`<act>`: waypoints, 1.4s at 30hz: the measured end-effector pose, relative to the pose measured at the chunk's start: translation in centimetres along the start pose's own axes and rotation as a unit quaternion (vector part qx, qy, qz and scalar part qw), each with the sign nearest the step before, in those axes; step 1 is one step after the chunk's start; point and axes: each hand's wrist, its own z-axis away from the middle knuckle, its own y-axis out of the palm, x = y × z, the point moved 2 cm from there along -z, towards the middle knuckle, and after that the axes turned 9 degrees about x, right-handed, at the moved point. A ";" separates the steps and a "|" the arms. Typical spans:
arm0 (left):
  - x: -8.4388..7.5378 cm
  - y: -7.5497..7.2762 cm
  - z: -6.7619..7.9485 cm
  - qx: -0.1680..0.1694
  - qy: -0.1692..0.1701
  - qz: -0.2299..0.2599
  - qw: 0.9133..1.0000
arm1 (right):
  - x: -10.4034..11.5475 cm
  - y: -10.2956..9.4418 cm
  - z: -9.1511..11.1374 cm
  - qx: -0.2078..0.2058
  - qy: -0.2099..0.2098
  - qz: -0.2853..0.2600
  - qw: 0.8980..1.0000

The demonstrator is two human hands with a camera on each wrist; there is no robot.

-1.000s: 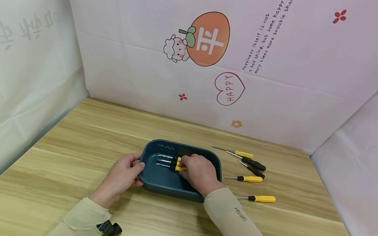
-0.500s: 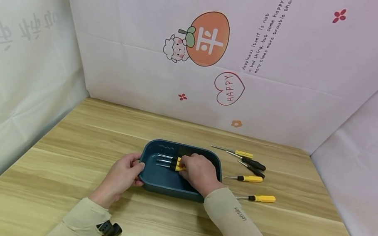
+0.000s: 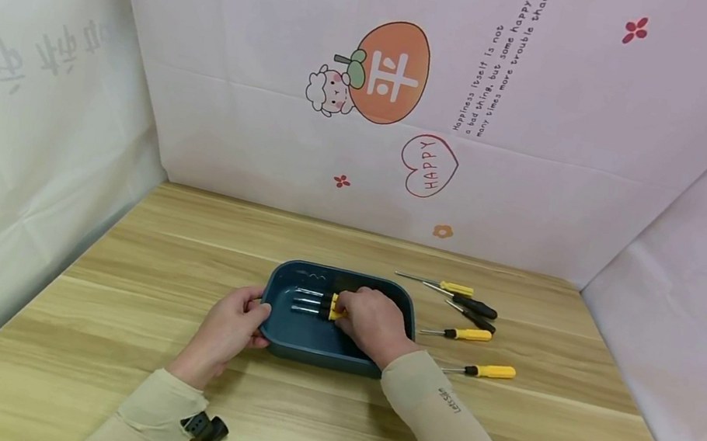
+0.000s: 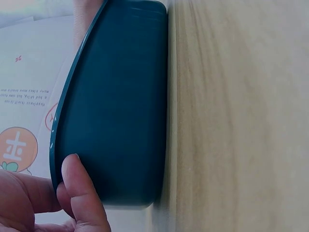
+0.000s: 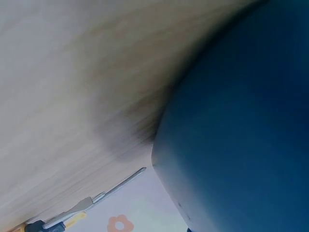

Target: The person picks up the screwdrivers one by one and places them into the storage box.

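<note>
In the head view my left hand (image 3: 229, 331) grips the left end of a dark teal plastic tray (image 3: 318, 357), thumb over the rim and fingers along the outside. The left wrist view shows this grip on the tray wall (image 4: 116, 106) up close. Inside the tray, my right hand (image 3: 374, 323) holds the yellow-and-black handles of several screwdrivers (image 3: 326, 305), which lie side by side with metal shafts pointing left. My fingers and palm cover most of the handles. The right wrist view holds mainly the tray's outer side (image 5: 241, 125); the right hand is out of that picture.
Right of the tray lie a yellow screwdriver (image 3: 455, 288) at the back, two black-handled screwdrivers (image 3: 476, 306), and two yellow-and-black ones (image 3: 471, 335), the nearer (image 3: 494, 371) partly behind my right sleeve. White printed sheets (image 3: 254, 140) wall in the wooden table (image 3: 302, 432).
</note>
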 end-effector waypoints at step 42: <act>-0.3 0.1 0.0 0.002 0.004 0.009 1.000 | -0.1 0.0 0.0 -0.007 -0.001 0.004 1.000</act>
